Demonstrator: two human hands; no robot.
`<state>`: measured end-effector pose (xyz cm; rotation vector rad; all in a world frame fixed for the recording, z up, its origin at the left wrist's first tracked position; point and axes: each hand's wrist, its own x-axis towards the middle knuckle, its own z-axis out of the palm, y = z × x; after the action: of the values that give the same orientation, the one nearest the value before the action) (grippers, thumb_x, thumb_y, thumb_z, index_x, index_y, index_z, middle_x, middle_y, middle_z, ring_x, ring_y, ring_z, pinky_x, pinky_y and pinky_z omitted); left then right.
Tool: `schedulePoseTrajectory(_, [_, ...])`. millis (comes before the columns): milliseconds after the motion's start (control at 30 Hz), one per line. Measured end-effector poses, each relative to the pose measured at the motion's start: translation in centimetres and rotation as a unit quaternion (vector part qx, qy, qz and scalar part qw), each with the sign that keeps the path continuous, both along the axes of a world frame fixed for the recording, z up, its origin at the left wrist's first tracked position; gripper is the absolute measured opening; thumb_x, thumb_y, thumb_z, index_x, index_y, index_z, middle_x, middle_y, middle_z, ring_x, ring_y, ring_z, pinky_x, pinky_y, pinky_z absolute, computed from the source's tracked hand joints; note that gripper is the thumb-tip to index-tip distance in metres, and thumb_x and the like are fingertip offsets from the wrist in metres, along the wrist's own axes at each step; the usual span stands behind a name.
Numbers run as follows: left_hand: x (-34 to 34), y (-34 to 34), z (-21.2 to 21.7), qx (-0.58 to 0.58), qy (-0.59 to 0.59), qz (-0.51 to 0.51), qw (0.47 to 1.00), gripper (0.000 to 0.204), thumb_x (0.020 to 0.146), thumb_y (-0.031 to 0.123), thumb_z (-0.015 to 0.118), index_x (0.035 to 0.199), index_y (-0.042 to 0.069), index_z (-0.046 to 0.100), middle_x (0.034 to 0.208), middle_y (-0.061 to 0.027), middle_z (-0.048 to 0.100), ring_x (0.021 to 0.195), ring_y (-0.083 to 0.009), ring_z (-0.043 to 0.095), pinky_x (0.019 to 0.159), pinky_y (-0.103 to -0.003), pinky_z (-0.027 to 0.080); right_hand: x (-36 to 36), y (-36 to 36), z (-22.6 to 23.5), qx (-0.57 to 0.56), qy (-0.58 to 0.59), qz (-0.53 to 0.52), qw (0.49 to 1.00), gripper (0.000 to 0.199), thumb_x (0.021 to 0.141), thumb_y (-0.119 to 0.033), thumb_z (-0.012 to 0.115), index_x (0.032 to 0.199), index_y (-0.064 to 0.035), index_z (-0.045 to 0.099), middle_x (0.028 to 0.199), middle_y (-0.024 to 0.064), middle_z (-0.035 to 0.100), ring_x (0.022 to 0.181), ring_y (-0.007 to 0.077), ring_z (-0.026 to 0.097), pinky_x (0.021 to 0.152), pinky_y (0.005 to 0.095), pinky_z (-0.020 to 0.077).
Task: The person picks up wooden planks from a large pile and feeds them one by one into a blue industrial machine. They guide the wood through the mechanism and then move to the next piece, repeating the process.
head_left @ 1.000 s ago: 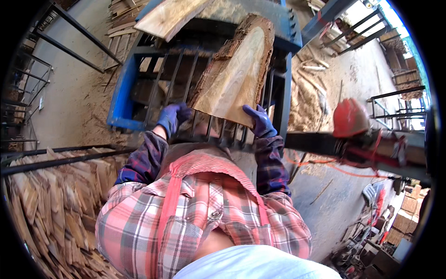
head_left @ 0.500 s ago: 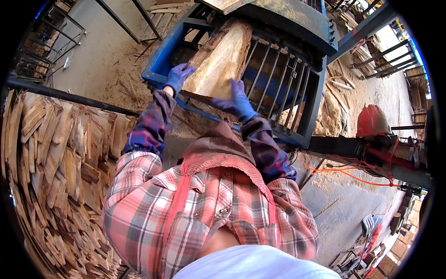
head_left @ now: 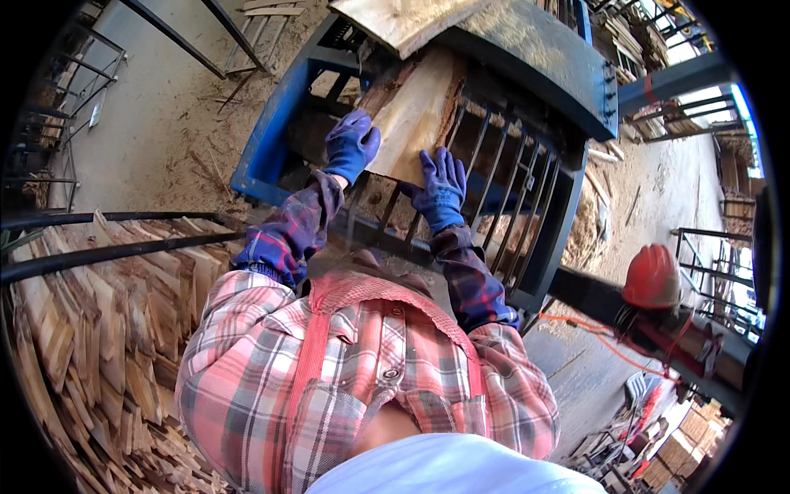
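Note:
A rough-sawn wood slab [head_left: 415,111] with bark along its edges lies lengthwise in a blue machine [head_left: 263,152], its far end under the machine's cover. My left hand [head_left: 354,144], in a blue-purple glove, is closed at the slab's left edge near its close end; some fingertips are hidden. At the near right corner my right hand [head_left: 442,185], gloved alike, presses with fingers stretched out and apart, its thumb pointing left along the end. Metal bars [head_left: 498,185] run beside the slab on the right.
Another board [head_left: 403,20] rests on top of the sawdust-covered machine cover [head_left: 535,53]. Stacked wood strips [head_left: 107,321] fill the left side behind a black rail [head_left: 123,255]. A red hard hat [head_left: 652,277] sits on a beam at right, near an orange cable [head_left: 609,339].
The slab has slid farther under the machine cover. Both hands have followed it; the left has turned over its edge, and the right's fingers now lie flatter on the corner. The view has shifted.

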<state>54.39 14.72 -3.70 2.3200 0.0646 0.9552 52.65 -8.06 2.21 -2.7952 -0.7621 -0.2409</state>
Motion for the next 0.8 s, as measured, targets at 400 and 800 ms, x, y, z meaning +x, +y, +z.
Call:
schedulePoseTrajectory(400, [19.8,6.1,7.6,-0.737,0.14,-0.278,0.6,0.037,0.091,0.018,0.064,0.123,0.0,0.058,0.117,-0.0131,0.065,0.101,-0.024,0.066,0.087,-0.035,0.056,16.0,0.9,2.3,0.047,0.185,-0.115,0.975,0.065,0.075,-0.052,0.07,0.127,-0.0151,0.059,0.137,0.0173,0.053,0.126,0.0317,0.05,0.107,0.0399,0.037])
schedulePoseTrajectory(800, [-6.7,-8.1,14.0,-0.696,0.382,-0.455,0.403,0.041,0.093,0.015,0.055,0.127,-0.007,0.051,0.12,-0.0178,0.064,0.108,-0.0256,0.065,0.09,-0.037,0.055,5.7,-5.5,5.8,0.746,0.377,-0.165,0.523,0.04,0.087,-0.026,0.07,0.112,0.004,0.061,0.099,0.0125,0.069,0.084,0.0255,0.069,0.078,0.0373,0.0563])
